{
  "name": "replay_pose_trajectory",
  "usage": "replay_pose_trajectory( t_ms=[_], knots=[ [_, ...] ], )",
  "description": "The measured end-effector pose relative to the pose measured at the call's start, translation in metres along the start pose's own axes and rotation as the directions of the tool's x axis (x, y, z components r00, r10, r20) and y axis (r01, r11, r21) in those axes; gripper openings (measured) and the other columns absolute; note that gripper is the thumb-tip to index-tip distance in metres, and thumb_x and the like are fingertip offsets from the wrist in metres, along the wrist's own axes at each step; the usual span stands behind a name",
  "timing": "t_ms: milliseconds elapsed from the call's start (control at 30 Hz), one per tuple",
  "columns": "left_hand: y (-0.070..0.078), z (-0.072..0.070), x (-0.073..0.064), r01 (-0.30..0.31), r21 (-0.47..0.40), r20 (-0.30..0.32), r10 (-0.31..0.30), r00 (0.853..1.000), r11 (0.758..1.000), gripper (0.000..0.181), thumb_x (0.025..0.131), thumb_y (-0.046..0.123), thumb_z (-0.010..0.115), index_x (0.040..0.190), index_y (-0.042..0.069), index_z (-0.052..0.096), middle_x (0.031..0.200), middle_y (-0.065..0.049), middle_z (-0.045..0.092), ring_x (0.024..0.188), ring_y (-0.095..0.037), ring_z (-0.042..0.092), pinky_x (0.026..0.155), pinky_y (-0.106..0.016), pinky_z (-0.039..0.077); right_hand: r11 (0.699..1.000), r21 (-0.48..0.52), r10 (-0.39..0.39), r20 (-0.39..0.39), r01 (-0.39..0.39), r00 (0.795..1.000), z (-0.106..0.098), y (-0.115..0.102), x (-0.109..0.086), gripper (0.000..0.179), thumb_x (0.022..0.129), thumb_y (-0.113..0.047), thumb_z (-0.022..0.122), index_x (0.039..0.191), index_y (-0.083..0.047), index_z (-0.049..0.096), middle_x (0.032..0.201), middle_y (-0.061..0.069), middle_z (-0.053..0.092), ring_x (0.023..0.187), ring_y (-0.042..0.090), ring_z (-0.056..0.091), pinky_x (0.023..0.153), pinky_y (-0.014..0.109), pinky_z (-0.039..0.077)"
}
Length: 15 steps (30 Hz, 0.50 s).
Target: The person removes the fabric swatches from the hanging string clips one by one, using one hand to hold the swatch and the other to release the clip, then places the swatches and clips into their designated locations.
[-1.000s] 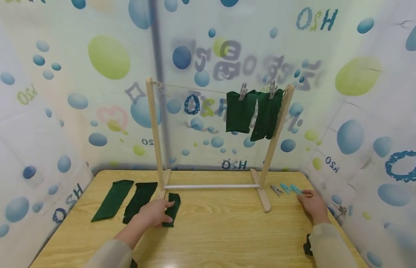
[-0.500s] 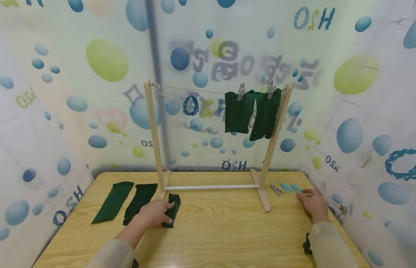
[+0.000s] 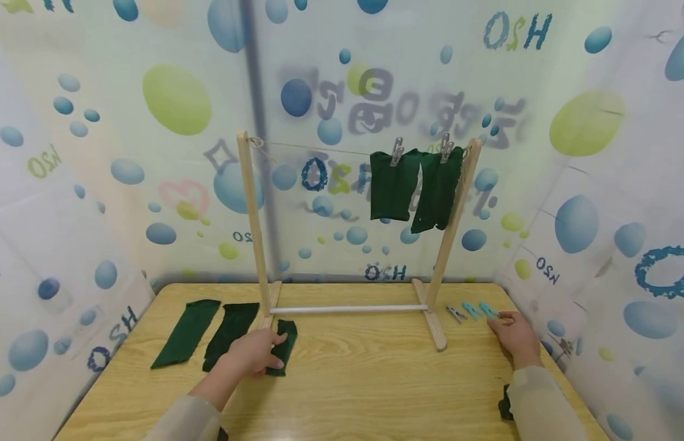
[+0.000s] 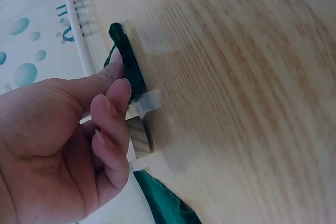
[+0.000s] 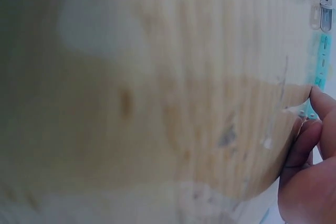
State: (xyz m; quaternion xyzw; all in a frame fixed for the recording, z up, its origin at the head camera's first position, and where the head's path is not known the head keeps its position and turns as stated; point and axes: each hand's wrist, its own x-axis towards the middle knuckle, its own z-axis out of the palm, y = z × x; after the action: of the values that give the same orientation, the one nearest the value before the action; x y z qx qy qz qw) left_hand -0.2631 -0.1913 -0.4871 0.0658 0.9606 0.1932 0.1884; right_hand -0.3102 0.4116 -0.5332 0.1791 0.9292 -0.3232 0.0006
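My left hand pinches a small dark green cloth between thumb and fingers at the rack's left foot. In the left wrist view the cloth stands up on edge in that pinch. At the table's right side, my right hand has thumb and fingertips on the near end of a teal clothespin. The right wrist view shows this clothespin held at its end. Beside it lie another teal clothespin and a grey clothespin.
A wooden rack carries a string. Two green cloths hang at its right end, the left cloth and right cloth, under grey clips. Further green cloths lie at left. A dark scrap shows beside my right sleeve.
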Motion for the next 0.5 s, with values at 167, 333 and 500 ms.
replay_pose_trajectory(
  t_ms=[167,333,500],
  knots=[
    [-0.005,0.001,0.002,-0.021,-0.058,0.006,0.022,1.000,0.998,0.066,0.097,0.020,0.084,0.158,0.015,0.061,0.061,-0.002,0.063,0.044,-0.013,0.048,0.053,-0.028,0.040,1.000,0.001,0.007,0.004,-0.007,1.000,0.000,0.001,0.001,0.071,0.111,-0.049,0.055,0.154,0.006,0.044,0.148,0.038,0.057,0.130,0.055,0.058,0.111,0.067,0.043],
    [-0.016,0.003,0.006,-0.056,-0.161,0.016,0.060,0.998,0.985,0.066,0.096,0.019,0.085,0.157,0.013,0.062,0.054,-0.003,0.061,0.046,-0.015,0.055,0.053,-0.029,0.048,1.000,0.005,0.021,0.004,-0.021,1.000,0.003,0.003,0.003,0.072,0.111,-0.049,0.055,0.155,0.006,0.043,0.149,0.038,0.056,0.132,0.055,0.056,0.113,0.067,0.042],
    [-0.024,0.005,0.006,-0.122,-0.239,0.010,0.128,0.992,0.963,0.068,0.097,0.020,0.085,0.158,0.008,0.059,0.054,-0.005,0.064,0.045,-0.017,0.060,0.052,-0.033,0.055,1.000,0.013,0.026,-0.001,-0.026,1.000,0.004,0.004,0.004,0.073,0.110,-0.049,0.057,0.155,0.006,0.044,0.149,0.037,0.056,0.133,0.055,0.056,0.114,0.067,0.041]
  ],
)
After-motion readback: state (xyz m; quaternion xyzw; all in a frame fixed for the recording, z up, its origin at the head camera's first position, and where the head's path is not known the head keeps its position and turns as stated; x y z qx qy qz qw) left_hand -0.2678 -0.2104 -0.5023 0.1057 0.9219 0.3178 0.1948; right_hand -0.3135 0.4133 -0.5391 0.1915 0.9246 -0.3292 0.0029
